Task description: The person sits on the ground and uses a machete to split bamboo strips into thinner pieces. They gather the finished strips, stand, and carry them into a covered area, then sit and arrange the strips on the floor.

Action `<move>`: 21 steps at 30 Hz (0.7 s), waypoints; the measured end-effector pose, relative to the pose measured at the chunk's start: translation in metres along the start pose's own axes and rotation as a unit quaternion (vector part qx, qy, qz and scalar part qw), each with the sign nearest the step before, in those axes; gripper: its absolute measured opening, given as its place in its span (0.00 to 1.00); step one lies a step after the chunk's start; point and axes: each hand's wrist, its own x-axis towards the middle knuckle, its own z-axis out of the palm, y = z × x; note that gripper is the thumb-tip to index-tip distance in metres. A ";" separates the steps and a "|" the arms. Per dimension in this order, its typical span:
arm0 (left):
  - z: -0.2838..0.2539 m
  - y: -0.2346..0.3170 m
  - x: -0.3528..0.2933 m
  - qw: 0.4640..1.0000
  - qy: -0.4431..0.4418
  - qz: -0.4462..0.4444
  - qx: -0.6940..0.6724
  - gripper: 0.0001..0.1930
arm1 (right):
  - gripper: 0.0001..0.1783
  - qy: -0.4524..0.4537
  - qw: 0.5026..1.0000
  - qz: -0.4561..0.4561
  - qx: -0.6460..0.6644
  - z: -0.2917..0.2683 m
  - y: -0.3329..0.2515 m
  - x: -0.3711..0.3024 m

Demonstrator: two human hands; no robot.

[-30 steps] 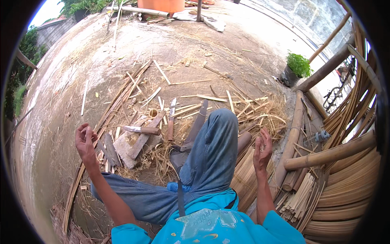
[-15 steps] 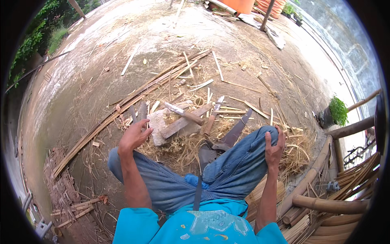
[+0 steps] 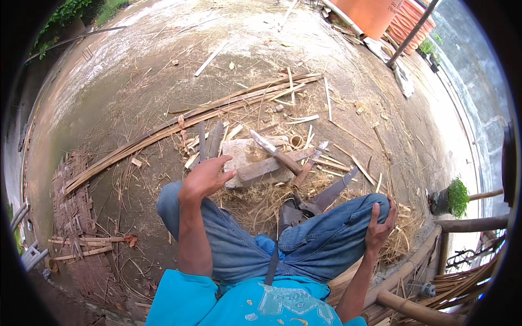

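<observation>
My left hand hovers just above my left knee, empty, with fingers stretched toward a pale stone block. Against my right knee rests my right hand, fingers apart and holding nothing. A wooden bar lies slanted over the block. Across that bar lies a knife with a thick wooden handle. A second wooden-handled blade is just right of it. Two grey flat pieces stand out left of the block. Between my legs sits a dark sheath-like piece, beside a long grey flat piece.
Long split bamboo strips run diagonally across the ground. Shavings surround the block. At right are a potted plant and bamboo poles. An orange container stands far off; a worn woven mat lies at left.
My left hand has reached slightly forward, closer to the stone block. The whole view has swung left, so the ground things appear farther right. My right hand stays on the knee.
</observation>
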 end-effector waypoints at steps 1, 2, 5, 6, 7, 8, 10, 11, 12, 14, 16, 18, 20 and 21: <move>0.000 0.002 0.003 1.000 -0.009 -0.001 -0.010 0.29 | 0.27 0.001 1.000 0.001 0.004 -0.001 0.000 0.000; 0.000 0.002 0.006 1.000 -0.023 0.000 -0.017 0.29 | 0.27 0.005 1.000 0.006 0.006 0.004 -0.001 0.001; 0.012 -0.032 0.010 0.996 -0.034 -0.041 -0.067 0.29 | 0.27 0.014 1.000 0.007 0.006 0.006 0.005 0.008; 0.013 -0.040 0.010 0.998 -0.021 -0.050 -0.033 0.30 | 0.27 0.013 1.000 0.004 -0.005 0.007 0.007 0.010; 0.013 -0.056 0.009 0.998 -0.007 -0.035 -0.056 0.30 | 0.28 0.020 1.000 -0.008 0.005 0.006 0.007 0.014; 0.013 -0.043 0.006 0.998 -0.019 -0.037 -0.047 0.31 | 0.29 0.027 1.000 -0.011 0.000 0.004 0.015 0.012; 0.023 -0.059 0.014 0.995 -0.044 0.008 -0.093 0.31 | 0.29 0.041 0.999 -0.006 0.029 -0.008 0.027 0.004; 0.027 -0.056 0.016 0.996 -0.054 0.019 -0.066 0.32 | 0.29 0.061 0.997 0.001 0.046 -0.014 0.035 -0.005; 0.023 -0.055 0.015 0.998 -0.051 0.023 -0.035 0.32 | 0.29 0.078 0.994 0.002 0.075 -0.012 0.040 -0.011; 0.016 -0.043 0.015 0.998 -0.058 0.011 -0.034 0.33 | 0.29 0.073 0.990 0.037 0.118 -0.016 0.043 -0.022; 0.015 -0.028 0.017 0.998 -0.068 0.009 -0.015 0.33 | 0.32 0.039 0.983 0.079 0.161 -0.019 0.058 -0.040; 0.018 -0.014 0.018 0.998 -0.062 0.007 0.032 0.34 | 0.38 0.007 0.968 0.142 0.208 -0.028 0.076 -0.066; 0.021 0.008 0.020 0.996 -0.070 -0.010 0.059 0.34 | 0.49 -0.134 0.874 0.351 0.309 -0.028 0.124 -0.103; 0.015 0.016 0.017 0.994 -0.071 -0.022 0.083 0.34 | 0.52 -0.110 0.849 0.402 0.324 -0.021 0.117 -0.112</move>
